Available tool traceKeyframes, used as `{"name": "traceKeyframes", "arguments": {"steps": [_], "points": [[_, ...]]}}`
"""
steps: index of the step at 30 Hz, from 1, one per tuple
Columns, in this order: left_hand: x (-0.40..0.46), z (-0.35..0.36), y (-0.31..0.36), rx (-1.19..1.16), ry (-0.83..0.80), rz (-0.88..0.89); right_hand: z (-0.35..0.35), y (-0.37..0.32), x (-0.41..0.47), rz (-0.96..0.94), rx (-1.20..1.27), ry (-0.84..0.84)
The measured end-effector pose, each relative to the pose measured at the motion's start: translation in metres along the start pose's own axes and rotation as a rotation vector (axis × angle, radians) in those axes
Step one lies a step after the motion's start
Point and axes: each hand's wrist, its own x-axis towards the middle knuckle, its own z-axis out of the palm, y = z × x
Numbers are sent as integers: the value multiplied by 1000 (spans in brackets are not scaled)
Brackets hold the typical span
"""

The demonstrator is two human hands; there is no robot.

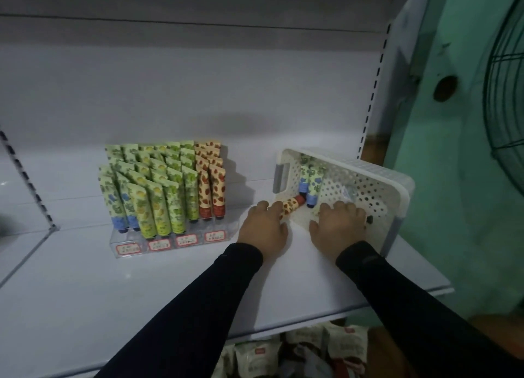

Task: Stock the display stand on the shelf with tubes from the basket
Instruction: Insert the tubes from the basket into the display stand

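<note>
A clear tiered display stand (170,243) on the white shelf holds several rows of upright tubes: blue-flower, yellow-fruit, green and strawberry-print. To its right a white perforated basket (377,184) lies tipped on its side, its opening facing me. My left hand (265,226) grips a strawberry-print tube (290,206) with a red cap at the basket's mouth. My right hand (337,227) reaches inside the basket with curled fingers; what it holds is hidden. Two blue-flower tubes (310,183) stand further inside the basket.
A glass divider (25,179) bounds the shelf at the left. A slotted upright (371,94) marks the right end, with a green wall and a wire fan guard (504,108) beyond. Packaged goods (297,352) lie under the shelf's front edge.
</note>
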Motion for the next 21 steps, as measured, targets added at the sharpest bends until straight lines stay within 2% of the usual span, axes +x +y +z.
{"name": "traceKeyframes", "arguments": {"steps": [3, 8, 11, 14, 18, 21], "points": [[13, 11, 2, -54, 23, -60, 4, 1, 0, -17, 9, 52], [10, 11, 6, -170, 152, -93, 8, 1, 0, -42, 99, 112], [3, 5, 10, -296, 168, -110, 4, -1, -2, -48, 64, 33], [-7, -1, 9, -367, 152, -152, 2, -1, -5, -80, 164, 7], [-25, -15, 3, -355, 96, -192, 0, -5, -9, -156, 381, -92], [-44, -25, -5, -309, 56, -211, -7, -12, -15, -206, 438, -156]]}}
